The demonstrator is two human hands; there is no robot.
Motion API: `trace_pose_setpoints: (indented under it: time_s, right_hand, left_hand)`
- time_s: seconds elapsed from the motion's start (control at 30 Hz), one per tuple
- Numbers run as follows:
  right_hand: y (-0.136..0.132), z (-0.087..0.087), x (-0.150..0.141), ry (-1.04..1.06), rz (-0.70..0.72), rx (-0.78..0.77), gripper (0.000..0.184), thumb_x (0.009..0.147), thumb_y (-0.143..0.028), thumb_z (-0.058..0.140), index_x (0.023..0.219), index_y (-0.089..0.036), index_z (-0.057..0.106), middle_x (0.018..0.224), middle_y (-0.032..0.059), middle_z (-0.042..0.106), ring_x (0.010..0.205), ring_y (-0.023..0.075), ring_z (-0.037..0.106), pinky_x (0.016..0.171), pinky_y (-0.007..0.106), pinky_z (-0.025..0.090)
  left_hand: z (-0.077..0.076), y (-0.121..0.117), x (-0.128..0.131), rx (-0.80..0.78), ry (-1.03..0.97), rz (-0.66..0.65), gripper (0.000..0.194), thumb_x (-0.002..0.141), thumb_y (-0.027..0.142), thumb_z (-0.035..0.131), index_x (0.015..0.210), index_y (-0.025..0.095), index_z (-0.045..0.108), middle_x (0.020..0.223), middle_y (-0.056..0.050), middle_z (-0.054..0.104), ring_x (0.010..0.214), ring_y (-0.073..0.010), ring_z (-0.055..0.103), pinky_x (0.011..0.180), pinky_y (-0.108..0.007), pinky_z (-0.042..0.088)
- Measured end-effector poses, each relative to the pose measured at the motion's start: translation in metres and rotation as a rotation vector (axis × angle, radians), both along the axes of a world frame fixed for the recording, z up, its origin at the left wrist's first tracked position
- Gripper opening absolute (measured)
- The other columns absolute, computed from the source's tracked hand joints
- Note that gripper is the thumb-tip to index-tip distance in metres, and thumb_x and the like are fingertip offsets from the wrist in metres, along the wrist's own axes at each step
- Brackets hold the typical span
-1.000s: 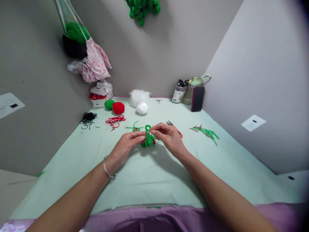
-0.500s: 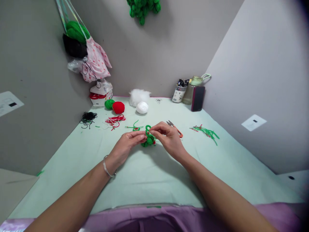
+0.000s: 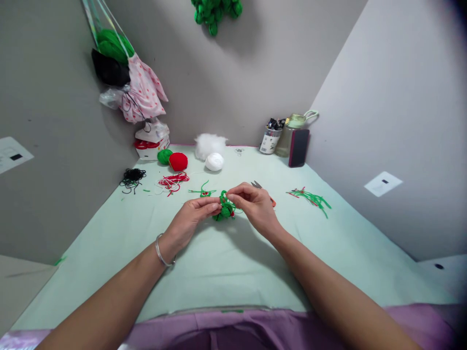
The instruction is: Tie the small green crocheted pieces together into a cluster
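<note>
A small green crocheted piece point(image 3: 225, 211) with a looped top and a bit of red on its right side is held just above the table. My left hand point(image 3: 193, 216) pinches it from the left between thumb and fingers. From the right, my right hand point(image 3: 253, 204) has thumb and forefinger pressed together beside the loop; whatever it grips there is too small to make out. Behind the right hand lie scissors point(image 3: 273, 201) with orange handles, partly covered. A green yarn piece with red on it point(image 3: 205, 193) rests just beyond the left fingertips.
Red point(image 3: 178, 162), green point(image 3: 165, 156) and white yarn balls point(image 3: 214, 162) sit at the back, near white stuffing point(image 3: 210, 146). Black yarn point(image 3: 133, 180) and red-white strands point(image 3: 174, 182) lie left; green strands point(image 3: 310, 198) lie right. A phone point(image 3: 299, 148), bottle point(image 3: 285, 142) and pen cup point(image 3: 270, 141) stand back right.
The loop at the top of the green piece looks smaller and lower than a second ago. My right fingers shift slightly around it, while my left hand stays nearly in place.
</note>
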State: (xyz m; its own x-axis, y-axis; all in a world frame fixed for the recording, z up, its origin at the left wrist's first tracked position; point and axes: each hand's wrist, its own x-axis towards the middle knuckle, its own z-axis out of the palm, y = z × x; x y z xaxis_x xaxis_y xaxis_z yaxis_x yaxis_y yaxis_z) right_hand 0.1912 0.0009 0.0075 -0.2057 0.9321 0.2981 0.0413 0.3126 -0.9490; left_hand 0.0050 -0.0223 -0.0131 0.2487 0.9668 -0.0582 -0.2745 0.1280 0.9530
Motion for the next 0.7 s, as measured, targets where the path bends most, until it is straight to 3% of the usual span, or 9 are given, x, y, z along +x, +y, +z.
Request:
trace_pose_setpoints:
  time_s: [0.27, 0.7]
  right_hand:
    - [-0.0005, -0.0015, 0.0001, -0.032, 0.007, 0.021, 0.013, 0.081, -0.031, 0.072, 0.079, -0.018, 0.074, 0.077, 0.0017, 0.062, 0.064, 0.0117, 0.053, 0.059, 0.027, 0.045]
    - [-0.0048, 0.0043, 0.0011, -0.208, -0.034, 0.222, 0.01, 0.088, -0.022, 0.066, 0.08, -0.019, 0.072, 0.079, 0.0021, 0.063, 0.068, 0.0129, 0.058, 0.063, 0.028, 0.046]
  left_hand:
    - [0.0004, 0.0003, 0.0, 0.0, 0.009, -0.006, 0.024, 0.077, 0.035, 0.081, 0.097, 0.022, 0.082, 0.096, -0.005, 0.079, 0.091, -0.0166, 0.067, 0.095, -0.031, 0.048]
    - [0.0001, 0.0002, 0.0, -0.013, 0.025, 0.023, 0.026, 0.076, 0.036, 0.082, 0.096, 0.02, 0.081, 0.098, -0.008, 0.079, 0.094, -0.02, 0.068, 0.098, -0.035, 0.047]
